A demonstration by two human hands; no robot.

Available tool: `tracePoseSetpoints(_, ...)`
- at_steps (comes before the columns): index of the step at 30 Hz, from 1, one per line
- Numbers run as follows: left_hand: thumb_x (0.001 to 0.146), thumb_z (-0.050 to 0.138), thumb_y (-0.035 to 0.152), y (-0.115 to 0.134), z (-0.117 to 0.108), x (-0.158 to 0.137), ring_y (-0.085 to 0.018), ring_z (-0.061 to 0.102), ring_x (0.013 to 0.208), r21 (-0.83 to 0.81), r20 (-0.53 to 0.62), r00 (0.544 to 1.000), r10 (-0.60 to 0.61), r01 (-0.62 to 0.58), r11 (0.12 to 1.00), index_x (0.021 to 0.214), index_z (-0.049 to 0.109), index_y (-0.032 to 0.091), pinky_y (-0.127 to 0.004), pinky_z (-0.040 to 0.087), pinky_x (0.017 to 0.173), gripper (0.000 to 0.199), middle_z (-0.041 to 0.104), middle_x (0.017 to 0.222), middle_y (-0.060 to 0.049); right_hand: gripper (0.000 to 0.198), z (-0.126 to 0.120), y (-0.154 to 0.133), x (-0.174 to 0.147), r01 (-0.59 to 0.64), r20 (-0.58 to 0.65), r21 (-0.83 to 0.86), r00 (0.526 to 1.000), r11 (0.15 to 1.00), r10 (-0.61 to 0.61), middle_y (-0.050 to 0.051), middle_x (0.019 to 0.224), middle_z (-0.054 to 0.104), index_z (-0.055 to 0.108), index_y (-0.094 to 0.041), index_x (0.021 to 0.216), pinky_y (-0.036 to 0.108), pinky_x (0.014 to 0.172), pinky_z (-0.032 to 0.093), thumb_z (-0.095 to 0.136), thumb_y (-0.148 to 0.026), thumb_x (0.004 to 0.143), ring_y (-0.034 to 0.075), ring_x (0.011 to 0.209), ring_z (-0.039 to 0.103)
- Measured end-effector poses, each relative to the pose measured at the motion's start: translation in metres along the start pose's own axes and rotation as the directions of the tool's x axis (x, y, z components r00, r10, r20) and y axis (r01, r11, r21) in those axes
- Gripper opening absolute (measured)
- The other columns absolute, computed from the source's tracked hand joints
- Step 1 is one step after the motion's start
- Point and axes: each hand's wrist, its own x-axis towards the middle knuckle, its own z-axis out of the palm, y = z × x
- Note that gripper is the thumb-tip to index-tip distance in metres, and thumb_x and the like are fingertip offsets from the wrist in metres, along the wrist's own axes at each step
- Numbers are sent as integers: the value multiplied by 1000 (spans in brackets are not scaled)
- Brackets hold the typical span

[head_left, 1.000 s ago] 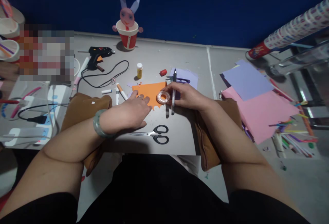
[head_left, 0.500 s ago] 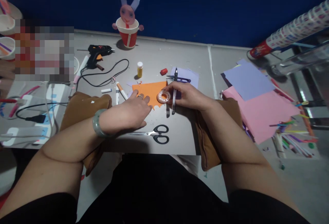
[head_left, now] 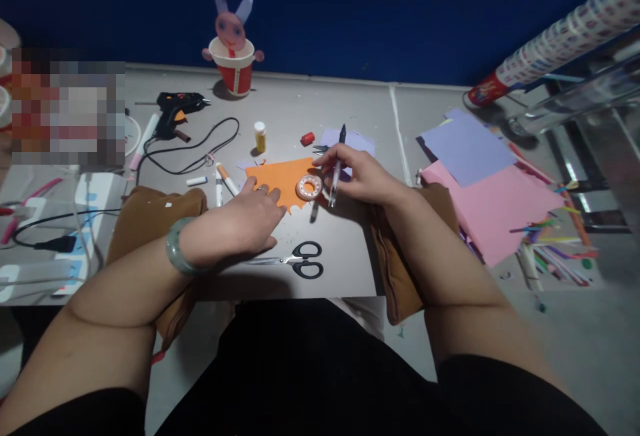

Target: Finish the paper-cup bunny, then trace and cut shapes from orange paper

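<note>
My left hand (head_left: 243, 219) lies palm down with its fingers spread over the left part of an orange paper (head_left: 274, 171), whose near edge is cut jagged. A pen (head_left: 337, 173) is held in my right hand (head_left: 364, 176), tilted, with its dark end pointing away from me. A small ring-shaped roll (head_left: 309, 187), pinkish white with a hollow centre, rests on the orange paper beside my right fingertips; whether they touch it I cannot tell. Black-handled scissors (head_left: 306, 260) lie nearer to me, blades pointing left and partly behind my left hand.
Markers (head_left: 228, 179), a small yellow bottle (head_left: 260, 137) and a red cap (head_left: 307, 139) lie around the paper. A glue gun (head_left: 175, 115), power strips (head_left: 90, 223) and a rabbit-faced cup (head_left: 235, 73) stand left. Purple and pink sheets (head_left: 505, 203) are stacked right.
The view has swung slightly right, so everything appears further left. My right hand has drawn back a little from the ring-shaped roll, and the pen leans more. My left hand stays on the paper.
</note>
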Motion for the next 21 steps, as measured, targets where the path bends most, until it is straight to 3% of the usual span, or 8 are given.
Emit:
tracePoseSetpoints(4, 92, 64, 40, -1, 2, -1, -39, 65, 106, 17, -25, 1000, 10, -10, 1000, 119, 74, 13, -58, 38, 102, 39, 67, 121, -22, 28, 1, 4, 4, -89, -161, 187, 980, 978, 120, 6, 100, 75, 58, -24, 97, 45, 90, 60, 78, -40, 84, 24, 96, 72)
tracePoseSetpoints(11, 92, 59, 38, -8, 6, -2, -36, 66, 101, 23, -29, 999, 19, -19, 1000, 112, 73, 18, -58, 42, 98, 32, 68, 116, -18, 31, 1, 0, 9, -174, -246, 409, 924, 896, 291, 4, 91, 72, 50, -26, 93, 47, 90, 62, 80, -32, 84, 26, 99, 73)
tracePoseSetpoints(16, 93, 57, 42, -13, 5, -2, -36, 67, 99, 35, 17, 999, 30, -31, 999, 110, 72, 21, -58, 44, 96, 31, 67, 119, -17, 26, 2, 1, 11, -117, -311, 433, 911, 894, 270, 1, 86, 70, 47, -26, 92, 41, 84, 61, 72, -27, 89, 20, 89, 72)
tracePoseSetpoints(21, 95, 55, 42, -13, 4, -1, -39, 67, 108, 48, 39, 999, 22, -24, 999, 115, 72, 22, -59, 45, 98, 33, 67, 124, -17, 31, 5, 4, 13, -86, -258, 420, 943, 903, 209, -1, 82, 67, 43, -26, 88, 36, 79, 60, 74, -24, 84, 19, 86, 71)
